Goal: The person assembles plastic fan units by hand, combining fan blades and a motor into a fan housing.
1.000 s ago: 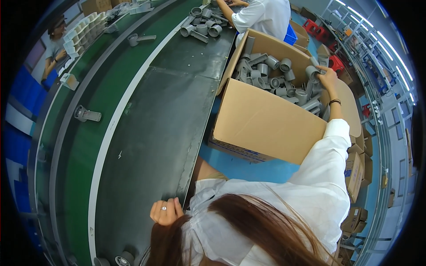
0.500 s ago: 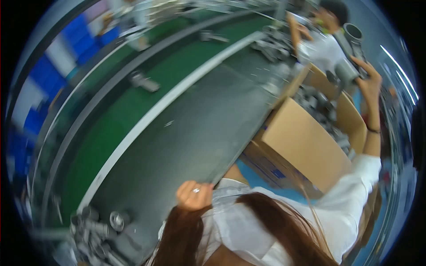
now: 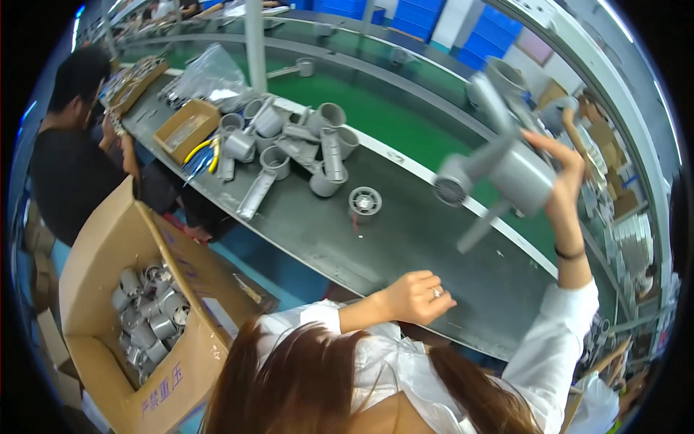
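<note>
My right hand is raised over the right part of the bench, closed around several grey hair dryer housings. Their round barrels and handles stick out in different directions and are smeared by motion. My left hand hovers low at the bench's near edge, fingers curled in with a ring on one; nothing shows in it. Between the hands and a pile of similar grey housings on the left stands a round grey part with a spoked fan face and a thin red wire.
An open cardboard box with grey housings inside stands at my left. A person in black works beyond it. On the dark bench are a small carton, yellow-handled pliers and a plastic bag. A green conveyor runs behind.
My view has swung to the left, so the box now shows on my left side. My right hand still carries grey housings, now over the bench rather than beside the box; my left hand stays curled.
</note>
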A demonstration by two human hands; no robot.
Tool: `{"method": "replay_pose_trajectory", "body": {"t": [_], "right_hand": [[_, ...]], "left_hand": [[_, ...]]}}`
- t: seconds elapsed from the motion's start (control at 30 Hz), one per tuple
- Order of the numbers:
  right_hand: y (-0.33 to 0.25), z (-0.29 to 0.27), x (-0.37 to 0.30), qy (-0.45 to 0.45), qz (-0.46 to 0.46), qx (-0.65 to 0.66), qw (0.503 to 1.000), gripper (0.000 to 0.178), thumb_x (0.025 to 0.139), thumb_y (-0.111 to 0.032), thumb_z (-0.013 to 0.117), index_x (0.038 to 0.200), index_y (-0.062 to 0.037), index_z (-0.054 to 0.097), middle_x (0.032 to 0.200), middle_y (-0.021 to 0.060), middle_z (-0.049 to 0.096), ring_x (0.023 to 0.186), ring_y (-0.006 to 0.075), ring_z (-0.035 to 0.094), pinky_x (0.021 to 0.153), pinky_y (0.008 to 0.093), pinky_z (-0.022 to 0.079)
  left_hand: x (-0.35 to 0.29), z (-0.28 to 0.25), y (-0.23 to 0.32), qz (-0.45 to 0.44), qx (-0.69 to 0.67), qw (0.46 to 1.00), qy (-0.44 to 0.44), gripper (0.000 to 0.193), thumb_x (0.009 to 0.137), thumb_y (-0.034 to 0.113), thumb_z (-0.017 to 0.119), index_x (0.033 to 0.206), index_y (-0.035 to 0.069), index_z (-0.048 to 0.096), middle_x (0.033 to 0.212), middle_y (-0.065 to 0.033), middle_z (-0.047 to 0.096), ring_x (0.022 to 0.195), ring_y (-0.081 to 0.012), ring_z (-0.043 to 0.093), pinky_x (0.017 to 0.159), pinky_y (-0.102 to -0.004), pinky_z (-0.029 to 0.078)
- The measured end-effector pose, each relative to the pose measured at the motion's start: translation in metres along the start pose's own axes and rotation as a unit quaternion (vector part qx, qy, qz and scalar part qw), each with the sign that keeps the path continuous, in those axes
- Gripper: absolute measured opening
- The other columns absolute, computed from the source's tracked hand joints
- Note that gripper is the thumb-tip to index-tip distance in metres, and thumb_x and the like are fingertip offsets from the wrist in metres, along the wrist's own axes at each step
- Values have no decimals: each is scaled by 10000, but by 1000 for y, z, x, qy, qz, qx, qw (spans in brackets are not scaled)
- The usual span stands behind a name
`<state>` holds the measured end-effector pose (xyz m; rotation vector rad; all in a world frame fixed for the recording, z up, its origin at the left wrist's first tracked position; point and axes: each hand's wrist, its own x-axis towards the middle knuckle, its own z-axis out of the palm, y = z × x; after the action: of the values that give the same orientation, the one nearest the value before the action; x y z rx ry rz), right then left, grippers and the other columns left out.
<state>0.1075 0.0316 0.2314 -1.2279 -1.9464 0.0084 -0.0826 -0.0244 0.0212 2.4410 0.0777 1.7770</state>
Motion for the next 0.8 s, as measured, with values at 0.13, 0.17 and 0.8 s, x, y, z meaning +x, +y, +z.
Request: {"method": "replay_pose_trajectory", "body": {"t": [0.13,0.17,0.8], "right_hand": [[-12,104,83,-30,-29,181,983,373,689,5,601,1051,4,693,1037,108,676,967,167,605,884,293,454],[-24,126,101,-44,1,278,960,406,645,0,640,1044,-28,708,986,100,686,916,180,629,780,292,508],[-20,368,134,-76,168,260,948,386,583,-237,820,942,-114,750,895,110,713,818,205,674,766,293,503]], "left_hand": [[-31,-50,-16,-120,113,985,43,174,659,45,727,635,45,555,517,-16,426,472,-182,445,445,-299,350],[-40,-61,-17,-169,149,972,67,161,669,42,720,639,37,562,518,-25,450,471,-192,460,448,-301,360],[-71,-108,-49,-293,279,880,248,207,778,176,617,886,0,622,1122,-182,616,1015,-337,538,935,-443,375]]}}
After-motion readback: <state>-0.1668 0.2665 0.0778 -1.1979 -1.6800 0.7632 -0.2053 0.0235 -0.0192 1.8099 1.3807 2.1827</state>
